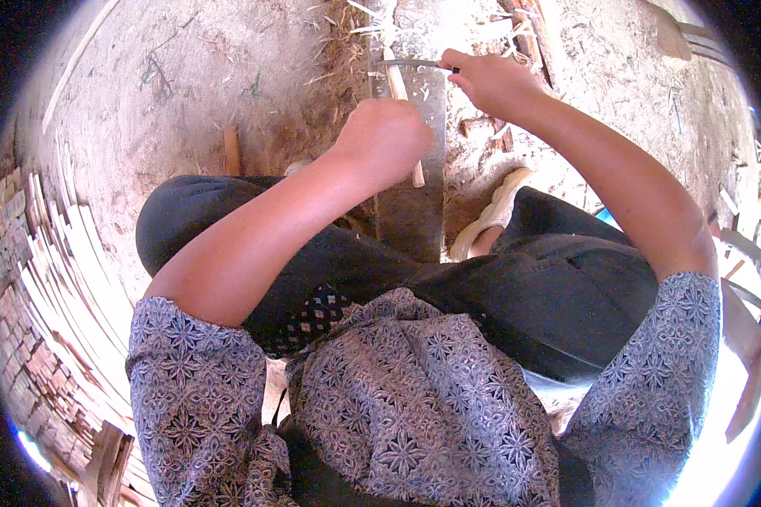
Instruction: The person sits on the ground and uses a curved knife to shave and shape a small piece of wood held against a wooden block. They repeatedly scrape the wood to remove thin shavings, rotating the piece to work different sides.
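My left hand (387,139) is closed in a fist around a pale wooden stick (397,83), whose lower end pokes out below the fist. The stick slants over a grey-brown plank (410,221) that runs away from me between my legs. My right hand (495,83) grips a knife at its near end, the handle hidden by the fingers. The knife's thin dark blade (414,62) points left and lies across the upper part of the stick, apparently touching it.
Wood shavings (347,42) litter the far ground around the plank, where bright light washes out detail. Long pale wood strips (72,270) and a stack of short pieces (25,338) lie at left. A light-coloured shoe (492,215) rests right of the plank.
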A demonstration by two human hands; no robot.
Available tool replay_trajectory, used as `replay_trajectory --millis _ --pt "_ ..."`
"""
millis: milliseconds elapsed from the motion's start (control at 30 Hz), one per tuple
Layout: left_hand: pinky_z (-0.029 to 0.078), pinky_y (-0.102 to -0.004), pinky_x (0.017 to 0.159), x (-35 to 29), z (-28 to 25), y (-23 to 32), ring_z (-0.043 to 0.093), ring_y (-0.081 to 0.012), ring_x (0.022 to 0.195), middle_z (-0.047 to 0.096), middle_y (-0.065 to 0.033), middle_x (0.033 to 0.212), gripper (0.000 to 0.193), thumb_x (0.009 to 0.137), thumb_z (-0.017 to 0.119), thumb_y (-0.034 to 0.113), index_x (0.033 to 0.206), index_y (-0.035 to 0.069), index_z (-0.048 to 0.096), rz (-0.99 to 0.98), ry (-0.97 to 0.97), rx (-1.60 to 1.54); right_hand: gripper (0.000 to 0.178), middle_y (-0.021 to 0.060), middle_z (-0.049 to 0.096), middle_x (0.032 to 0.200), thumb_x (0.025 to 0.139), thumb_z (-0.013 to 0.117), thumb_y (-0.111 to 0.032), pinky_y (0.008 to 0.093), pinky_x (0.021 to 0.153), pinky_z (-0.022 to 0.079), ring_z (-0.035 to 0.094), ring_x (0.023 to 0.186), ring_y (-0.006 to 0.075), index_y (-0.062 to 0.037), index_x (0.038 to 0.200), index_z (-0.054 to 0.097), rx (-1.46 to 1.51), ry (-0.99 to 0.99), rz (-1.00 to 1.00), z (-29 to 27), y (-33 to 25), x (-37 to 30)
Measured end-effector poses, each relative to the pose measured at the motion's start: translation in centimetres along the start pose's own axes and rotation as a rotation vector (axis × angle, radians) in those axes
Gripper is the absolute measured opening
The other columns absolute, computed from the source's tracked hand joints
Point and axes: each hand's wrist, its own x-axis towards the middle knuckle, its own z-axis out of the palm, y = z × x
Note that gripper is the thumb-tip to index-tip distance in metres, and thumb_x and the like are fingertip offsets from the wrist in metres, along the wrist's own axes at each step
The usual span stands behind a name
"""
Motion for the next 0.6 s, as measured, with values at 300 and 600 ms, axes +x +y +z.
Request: replay_trajectory --millis 300,600 --pt "0.059 -0.0475 0.069 -0.2 0.0 -0.3 0.072 -0.0364 0.077 0.068 -0.0188 0.078 0.010 0.076 0.068 0.015 0.080 0.008 0.074 0.006 0.079 -0.030 0.028 0.0205 0.072 0.093 0.103 0.049 -0.033 0.0569 0.077 0.054 0.069 0.087 0.0428 -0.0195 0.127 0.057 -0.021 0.002 0.026 -0.1 0.5 -2.8" --pt "0.060 -0.0477 0.067 0.5 -1.0 0.0 0.072 -0.0367 0.076 0.069 -0.0169 0.074 0.010 0.077 0.068 0.015 0.082 0.010 0.075 -0.014 0.019 -0.029 0.028 0.0185 0.072 0.095 0.104 0.049 -0.035 0.0536 0.074 0.055 0.070 0.089 0.0405 -0.0226 0.128 0.054 -0.138 -0.004 0.035 0.7 0.6 0.8"
